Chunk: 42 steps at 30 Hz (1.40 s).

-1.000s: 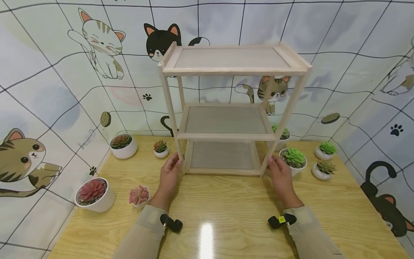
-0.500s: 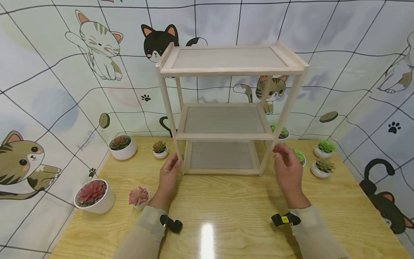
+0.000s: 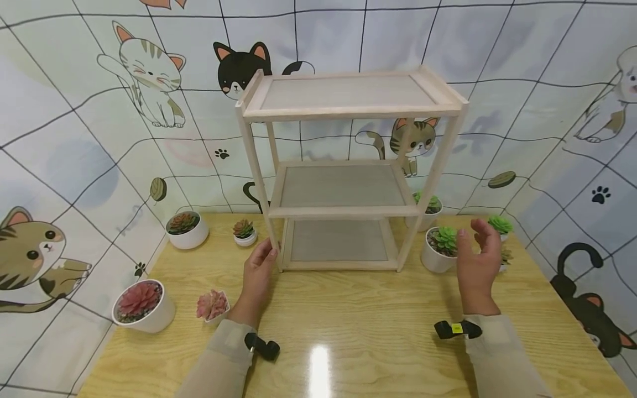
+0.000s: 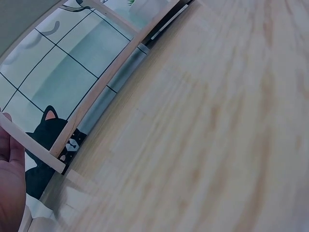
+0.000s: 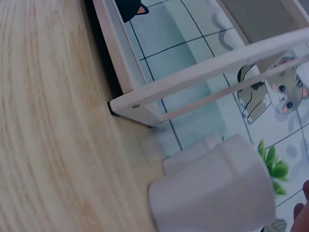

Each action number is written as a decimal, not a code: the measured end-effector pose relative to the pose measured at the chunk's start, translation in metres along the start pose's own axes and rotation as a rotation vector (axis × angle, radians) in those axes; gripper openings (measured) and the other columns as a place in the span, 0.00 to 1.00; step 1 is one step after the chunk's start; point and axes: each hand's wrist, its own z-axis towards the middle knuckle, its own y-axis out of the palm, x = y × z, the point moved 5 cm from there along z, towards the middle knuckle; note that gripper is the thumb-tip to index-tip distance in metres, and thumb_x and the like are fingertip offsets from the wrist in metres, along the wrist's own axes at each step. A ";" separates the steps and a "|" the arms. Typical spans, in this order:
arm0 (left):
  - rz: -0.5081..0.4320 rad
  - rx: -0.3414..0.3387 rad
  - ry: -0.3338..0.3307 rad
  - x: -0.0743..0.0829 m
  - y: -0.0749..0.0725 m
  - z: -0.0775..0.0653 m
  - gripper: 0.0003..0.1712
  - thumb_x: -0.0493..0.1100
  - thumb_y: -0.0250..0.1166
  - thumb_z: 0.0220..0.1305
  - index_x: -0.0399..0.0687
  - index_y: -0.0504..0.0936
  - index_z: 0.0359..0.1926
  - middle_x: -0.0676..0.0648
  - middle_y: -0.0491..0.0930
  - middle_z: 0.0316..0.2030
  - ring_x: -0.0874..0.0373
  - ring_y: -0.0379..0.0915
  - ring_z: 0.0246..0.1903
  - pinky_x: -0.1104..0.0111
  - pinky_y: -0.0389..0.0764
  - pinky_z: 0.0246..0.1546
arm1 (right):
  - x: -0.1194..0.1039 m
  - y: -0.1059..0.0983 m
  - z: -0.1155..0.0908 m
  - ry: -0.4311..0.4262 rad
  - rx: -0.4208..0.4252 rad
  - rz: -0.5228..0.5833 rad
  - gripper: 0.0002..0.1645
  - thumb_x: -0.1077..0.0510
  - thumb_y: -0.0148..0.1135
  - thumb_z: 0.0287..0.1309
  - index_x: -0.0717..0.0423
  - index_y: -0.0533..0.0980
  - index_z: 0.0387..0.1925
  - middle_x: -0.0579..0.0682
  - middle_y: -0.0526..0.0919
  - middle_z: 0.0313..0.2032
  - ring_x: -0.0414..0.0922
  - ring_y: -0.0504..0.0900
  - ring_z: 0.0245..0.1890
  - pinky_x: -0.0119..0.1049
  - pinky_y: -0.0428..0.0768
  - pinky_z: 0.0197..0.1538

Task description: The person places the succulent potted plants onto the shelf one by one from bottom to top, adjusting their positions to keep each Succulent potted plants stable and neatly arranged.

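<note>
A pale wooden three-tier shelf [image 3: 343, 211] with grey panels stands upright on the wood-grain table. At its left front leg, my left hand [image 3: 257, 271] holds the lower end between thumb and fingers; in the left wrist view part of that hand [image 4: 10, 186] shows beside the leg [image 4: 34, 147]. My right hand [image 3: 479, 271] is apart from the shelf, fingers loosely bent and holding nothing. It hovers beside a white pot with a green succulent [image 3: 438, 255], partly covering smaller plants behind it. That white pot [image 5: 217, 193] looms large in the right wrist view.
Behind the shelf's right side is another green succulent pot [image 3: 429, 213]. On the left stand a large red succulent [image 3: 144, 307], a pink one [image 3: 213, 307], a brownish one [image 3: 187, 229] and a small one [image 3: 244, 232]. Cat-printed walls [image 3: 199, 182] enclose the table [image 3: 368, 320].
My right hand has let go of the shelf's right front leg and moved right, past the green succulent pot. My left hand has stayed at the left leg. The view has shifted slightly.
</note>
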 end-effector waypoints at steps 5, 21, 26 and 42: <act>-0.014 0.009 -0.009 -0.002 -0.003 -0.001 0.24 0.39 0.58 0.78 0.32 0.73 0.69 0.43 0.83 0.59 0.61 0.77 0.58 0.74 0.74 0.57 | 0.024 0.001 0.001 0.207 -0.068 0.047 0.36 0.51 0.60 0.74 0.51 0.62 0.78 0.55 0.69 0.73 0.44 0.67 0.73 0.41 0.60 0.78; 0.028 0.035 -0.093 -0.013 -0.006 -0.008 0.23 0.41 0.57 0.79 0.37 0.74 0.70 0.36 0.78 0.63 0.66 0.76 0.56 0.73 0.74 0.58 | 0.068 0.009 -0.025 0.517 -0.330 0.039 0.61 0.50 0.67 0.69 0.47 0.35 0.84 0.50 0.39 0.84 0.47 0.45 0.83 0.43 0.49 0.83; 0.025 0.017 -0.103 -0.014 -0.003 -0.008 0.26 0.43 0.57 0.79 0.36 0.72 0.71 0.35 0.76 0.65 0.67 0.75 0.56 0.74 0.73 0.58 | 0.074 0.006 -0.027 0.509 -0.380 -0.021 0.64 0.52 0.70 0.67 0.47 0.33 0.84 0.52 0.41 0.84 0.50 0.48 0.82 0.39 0.53 0.81; 0.067 0.004 -0.051 -0.006 -0.003 -0.001 0.25 0.43 0.57 0.79 0.37 0.73 0.70 0.36 0.78 0.64 0.69 0.76 0.55 0.76 0.74 0.57 | 0.080 0.009 -0.027 0.492 -0.423 -0.102 0.65 0.50 0.74 0.62 0.52 0.39 0.83 0.59 0.51 0.81 0.56 0.54 0.80 0.54 0.56 0.80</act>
